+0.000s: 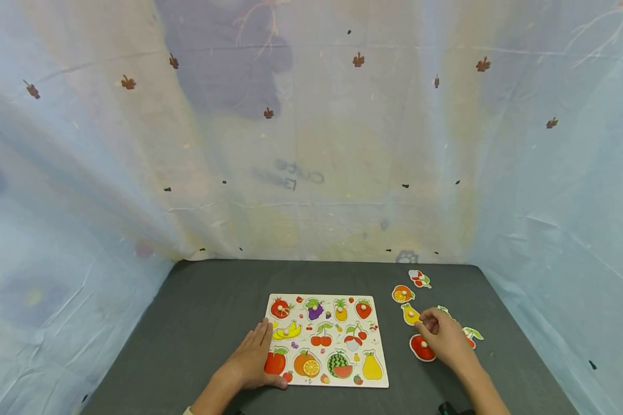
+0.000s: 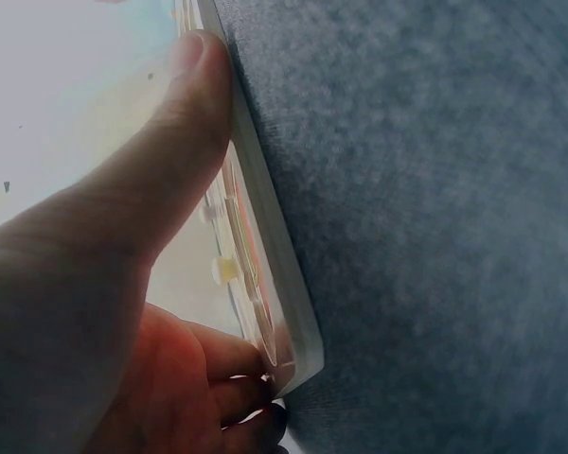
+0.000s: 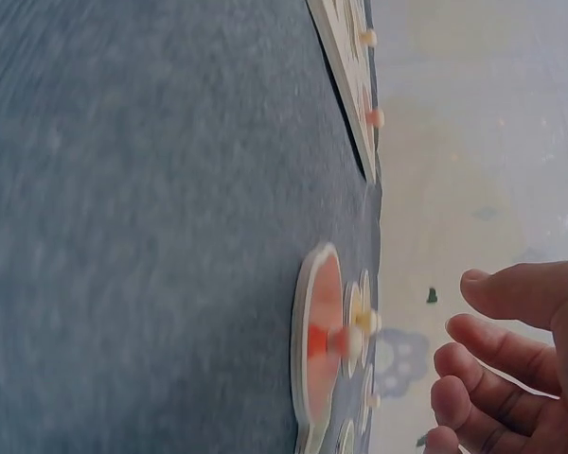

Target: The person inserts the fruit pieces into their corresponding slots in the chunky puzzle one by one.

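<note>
A white wooden fruit puzzle board (image 1: pixel 337 346), with knobbed fruit pictures, lies flat on the dark table. My left hand (image 1: pixel 253 357) rests against its left edge near the close corner, fingers extended along the side. In the left wrist view the thumb (image 2: pixel 185 123) lies along the board's edge (image 2: pixel 293 312). To the right, my right hand (image 1: pixel 445 339) hovers over loose fruit pieces, between a yellow pear piece (image 1: pixel 410 314) and a round red piece (image 1: pixel 422 348). A gap shows between right thumb and bent fingers (image 3: pixel 502 355), with nothing held.
Behind the pear piece lie an orange piece (image 1: pixel 403 294) and a red-and-white piece with green leaves (image 1: pixel 419 279). Another leafy piece (image 1: pixel 472 334) is partly hidden by the right hand. A pale patterned curtain (image 1: pixel 322 144) hangs around the dark grey table (image 1: pixel 207 311).
</note>
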A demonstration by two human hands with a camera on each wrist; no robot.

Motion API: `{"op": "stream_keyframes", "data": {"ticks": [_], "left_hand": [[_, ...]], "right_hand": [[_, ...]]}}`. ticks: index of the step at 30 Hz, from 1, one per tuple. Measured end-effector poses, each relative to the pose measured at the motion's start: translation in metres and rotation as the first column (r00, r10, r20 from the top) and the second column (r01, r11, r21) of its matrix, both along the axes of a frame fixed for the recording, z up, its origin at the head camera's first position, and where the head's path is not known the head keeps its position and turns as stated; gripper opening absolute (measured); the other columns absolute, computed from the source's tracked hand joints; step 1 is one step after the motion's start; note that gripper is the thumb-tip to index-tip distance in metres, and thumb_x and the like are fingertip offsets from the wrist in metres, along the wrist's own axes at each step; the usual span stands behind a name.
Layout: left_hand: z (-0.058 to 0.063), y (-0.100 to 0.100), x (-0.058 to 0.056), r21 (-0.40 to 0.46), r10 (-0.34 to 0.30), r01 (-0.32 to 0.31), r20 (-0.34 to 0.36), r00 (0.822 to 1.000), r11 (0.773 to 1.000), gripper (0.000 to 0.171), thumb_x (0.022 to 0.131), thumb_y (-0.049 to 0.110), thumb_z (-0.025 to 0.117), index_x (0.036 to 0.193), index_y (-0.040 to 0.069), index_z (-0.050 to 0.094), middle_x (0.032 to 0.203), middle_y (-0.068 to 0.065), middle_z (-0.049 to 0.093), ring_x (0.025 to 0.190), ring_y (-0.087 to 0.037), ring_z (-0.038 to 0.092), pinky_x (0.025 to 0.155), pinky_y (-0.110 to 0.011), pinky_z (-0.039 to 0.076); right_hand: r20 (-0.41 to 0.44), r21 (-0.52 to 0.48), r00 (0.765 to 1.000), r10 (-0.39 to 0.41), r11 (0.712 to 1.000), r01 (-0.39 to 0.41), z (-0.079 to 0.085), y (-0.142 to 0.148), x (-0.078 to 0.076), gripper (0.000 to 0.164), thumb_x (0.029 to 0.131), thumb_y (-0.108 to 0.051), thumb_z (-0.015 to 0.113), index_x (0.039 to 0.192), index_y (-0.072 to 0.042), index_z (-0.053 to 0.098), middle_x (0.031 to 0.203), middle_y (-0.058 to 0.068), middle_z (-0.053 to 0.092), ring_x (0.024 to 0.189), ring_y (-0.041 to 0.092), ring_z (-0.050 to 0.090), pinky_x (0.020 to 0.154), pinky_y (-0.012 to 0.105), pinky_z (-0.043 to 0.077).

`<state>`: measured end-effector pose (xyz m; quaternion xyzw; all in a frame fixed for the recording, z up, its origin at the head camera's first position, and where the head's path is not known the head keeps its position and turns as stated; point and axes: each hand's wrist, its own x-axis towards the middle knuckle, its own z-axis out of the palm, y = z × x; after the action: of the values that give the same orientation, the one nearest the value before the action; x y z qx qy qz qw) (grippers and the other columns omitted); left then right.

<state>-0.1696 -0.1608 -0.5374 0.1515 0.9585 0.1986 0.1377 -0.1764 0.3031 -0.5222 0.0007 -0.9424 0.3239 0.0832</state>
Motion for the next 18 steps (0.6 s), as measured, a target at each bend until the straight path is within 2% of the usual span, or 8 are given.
{"op": "stream_keyframes", "data": {"ticks": [4,18], "left_hand": [[-0.001,0.0,0.0,-0.003,-0.003,0.003,-0.002,1.0,1.0,0.136,0.069,0.059,0.097,0.164,-0.01,0.029,0.174,-0.029,0.022,0.16,-0.046,0.024,0.131,-0.061,0.021],[0.002,0.001,0.0,-0.012,0.003,-0.003,0.003,1.0,1.0,0.137,0.069,0.06,0.097,0.164,-0.01,0.028,0.174,-0.028,0.021,0.16,-0.045,0.023,0.131,-0.061,0.02]], "right_hand": [[-0.006,0.031,1.0,-0.016,0.999,0.017,0.001,0.009,0.003,0.016,0.098,-0.016,0.079,0.105,-0.005,0.07,0.082,-0.001,0.059,0.071,0.014,0.052,0.062,0.029,0.044],[-0.004,0.08,0.994,-0.113,0.99,0.113,-0.006,0.055,0.009,0.025,0.098,-0.018,0.079,0.107,0.003,0.068,0.084,0.003,0.062,0.075,0.017,0.055,0.066,0.036,0.046]]}}
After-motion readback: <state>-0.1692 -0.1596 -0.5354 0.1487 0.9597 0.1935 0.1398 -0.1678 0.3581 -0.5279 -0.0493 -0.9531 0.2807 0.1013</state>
